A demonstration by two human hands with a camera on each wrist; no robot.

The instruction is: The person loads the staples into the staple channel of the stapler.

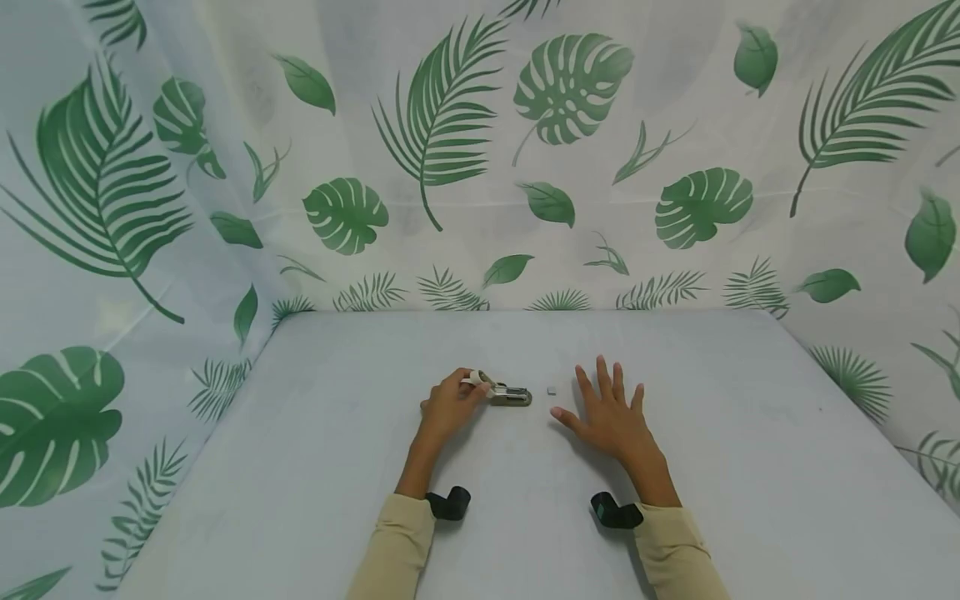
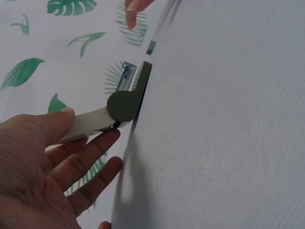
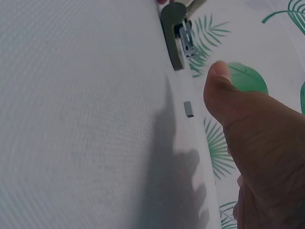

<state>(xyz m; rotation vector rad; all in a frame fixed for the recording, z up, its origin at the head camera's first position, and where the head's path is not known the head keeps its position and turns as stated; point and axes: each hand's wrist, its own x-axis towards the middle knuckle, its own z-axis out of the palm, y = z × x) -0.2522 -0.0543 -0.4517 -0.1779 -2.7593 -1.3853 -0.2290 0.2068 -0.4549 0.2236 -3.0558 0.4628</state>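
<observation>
A small stapler (image 1: 512, 397) stands on the white table with its cream top arm swung far back and its metal staple channel bare. My left hand (image 1: 448, 407) pinches that raised arm between thumb and fingers. In the left wrist view, the stapler (image 2: 125, 106) shows a dark olive base and round hinge. Just off the stapler's front end lies a short strip of staples (image 1: 551, 390), a small grey block also visible as the staple strip (image 3: 188, 109) in the right wrist view. Beside it my right hand (image 1: 611, 421) holds nothing, its fingers spread and straight.
The table (image 1: 315, 467) is covered in plain white cloth. Behind it and at both sides hang white curtains (image 1: 480, 242) printed with green leaves. A black wrist camera (image 1: 452, 503) sits on the left forearm, another black wrist camera (image 1: 617, 512) on the right.
</observation>
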